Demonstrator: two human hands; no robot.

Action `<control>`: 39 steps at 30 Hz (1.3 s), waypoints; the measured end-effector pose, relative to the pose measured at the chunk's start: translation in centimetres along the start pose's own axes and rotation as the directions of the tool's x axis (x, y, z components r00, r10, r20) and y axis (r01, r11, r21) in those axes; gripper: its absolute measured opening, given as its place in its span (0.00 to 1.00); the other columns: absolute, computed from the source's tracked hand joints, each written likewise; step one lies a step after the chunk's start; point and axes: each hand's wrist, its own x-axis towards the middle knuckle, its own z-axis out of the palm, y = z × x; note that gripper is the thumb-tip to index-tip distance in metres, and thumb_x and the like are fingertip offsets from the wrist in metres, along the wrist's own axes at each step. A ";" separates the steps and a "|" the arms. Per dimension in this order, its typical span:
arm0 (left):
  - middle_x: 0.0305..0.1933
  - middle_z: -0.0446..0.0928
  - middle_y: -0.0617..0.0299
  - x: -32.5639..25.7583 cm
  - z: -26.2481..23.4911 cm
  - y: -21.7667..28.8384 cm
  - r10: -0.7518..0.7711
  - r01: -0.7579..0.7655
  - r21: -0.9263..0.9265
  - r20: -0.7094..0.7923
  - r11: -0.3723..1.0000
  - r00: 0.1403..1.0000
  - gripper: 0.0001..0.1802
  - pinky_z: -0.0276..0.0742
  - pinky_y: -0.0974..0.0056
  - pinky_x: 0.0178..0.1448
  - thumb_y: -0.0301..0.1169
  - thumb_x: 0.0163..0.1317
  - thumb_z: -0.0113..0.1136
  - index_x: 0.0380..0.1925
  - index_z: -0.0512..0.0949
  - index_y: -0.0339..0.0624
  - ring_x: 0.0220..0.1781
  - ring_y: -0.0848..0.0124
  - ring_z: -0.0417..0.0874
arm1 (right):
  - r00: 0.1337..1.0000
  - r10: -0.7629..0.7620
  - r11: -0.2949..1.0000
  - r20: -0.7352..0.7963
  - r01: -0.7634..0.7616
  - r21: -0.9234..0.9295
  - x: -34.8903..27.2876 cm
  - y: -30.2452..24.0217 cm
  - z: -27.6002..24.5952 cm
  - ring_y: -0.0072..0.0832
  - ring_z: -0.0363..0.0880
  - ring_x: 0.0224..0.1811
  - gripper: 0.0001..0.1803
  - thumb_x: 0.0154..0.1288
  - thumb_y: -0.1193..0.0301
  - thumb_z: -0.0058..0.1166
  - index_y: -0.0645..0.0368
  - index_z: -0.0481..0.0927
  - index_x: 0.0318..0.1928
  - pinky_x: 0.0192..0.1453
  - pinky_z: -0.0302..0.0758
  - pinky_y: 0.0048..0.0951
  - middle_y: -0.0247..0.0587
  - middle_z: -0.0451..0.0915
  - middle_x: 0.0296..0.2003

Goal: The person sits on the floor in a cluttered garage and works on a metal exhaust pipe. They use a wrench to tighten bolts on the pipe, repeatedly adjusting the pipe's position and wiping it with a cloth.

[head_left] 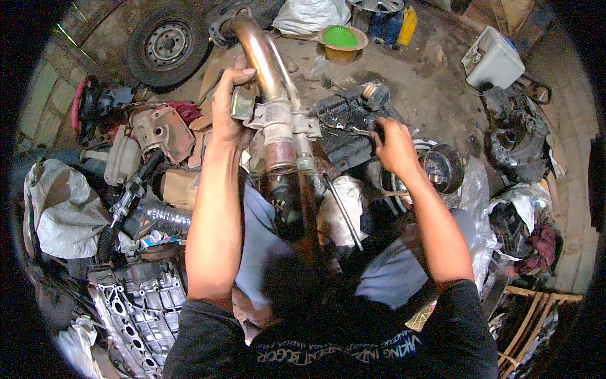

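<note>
My left hand [228, 107] is wrapped round a bent metal pipe assembly [270, 79], its thumb lying along the upper part. The thick pipe is tarnished gold-brown, with a thinner tube [287, 79] running beside it. A bracket clamp [274, 115] joins the two near their lower end. My right hand [394, 146], to the right of the pipe, has its fingers closed on a small silver wrench [361, 131]; only its end shows. Behind that wrench lies a black, oily engine part [347, 114] on the ground.
A wheel with a tyre [169, 44] lies at the far left. An engine head [142, 316] sits at the lower left, near a white sack [66, 208]. Farther off are a green bowl [339, 36] and a white container [494, 60]. Dark greasy parts [517, 129] lie at right.
</note>
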 end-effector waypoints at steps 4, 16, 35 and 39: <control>0.49 0.77 0.47 -1.1 -0.3 1.5 -0.019 0.016 0.045 0.079 0.999 0.997 0.30 0.77 0.56 0.55 0.38 0.57 0.47 0.59 0.66 0.35 0.48 0.58 0.81 | 0.995 0.056 0.998 0.077 -0.055 -0.011 0.1 -0.7 0.1 0.54 0.77 0.49 0.17 0.55 0.74 0.58 0.65 0.78 0.47 0.55 0.72 0.49 0.59 0.80 0.42; 0.46 0.79 0.52 -2.9 -8.2 4.6 0.078 -0.056 0.090 -0.262 0.994 0.962 0.19 0.76 0.55 0.55 0.38 0.55 0.55 0.40 0.77 0.34 0.47 0.59 0.81 | 0.978 -0.160 0.962 -0.136 0.123 -0.245 -0.2 -0.3 -1.5 0.52 0.78 0.46 0.12 0.54 0.75 0.58 0.62 0.79 0.41 0.50 0.74 0.49 0.56 0.81 0.38; 0.43 0.78 0.55 -9.1 -9.6 8.5 0.015 -0.014 0.006 -0.227 1.000 0.974 0.18 0.73 0.62 0.53 0.35 0.54 0.57 0.42 0.76 0.34 0.44 0.63 0.78 | 0.928 0.335 0.938 0.164 -0.311 -0.154 -16.3 1.3 23.9 0.52 0.74 0.47 0.20 0.61 0.61 0.56 0.66 0.77 0.43 0.50 0.69 0.49 0.54 0.77 0.43; 0.54 0.73 0.50 -8.7 -9.3 8.4 0.098 -0.024 0.224 -0.326 0.974 0.940 0.32 0.68 0.61 0.60 0.38 0.52 0.52 0.55 0.69 0.28 0.53 0.61 0.75 | 0.920 0.377 0.926 0.112 -0.370 -0.077 -15.0 -1.1 25.2 0.50 0.73 0.46 0.13 0.55 0.73 0.54 0.65 0.77 0.41 0.49 0.68 0.48 0.54 0.76 0.40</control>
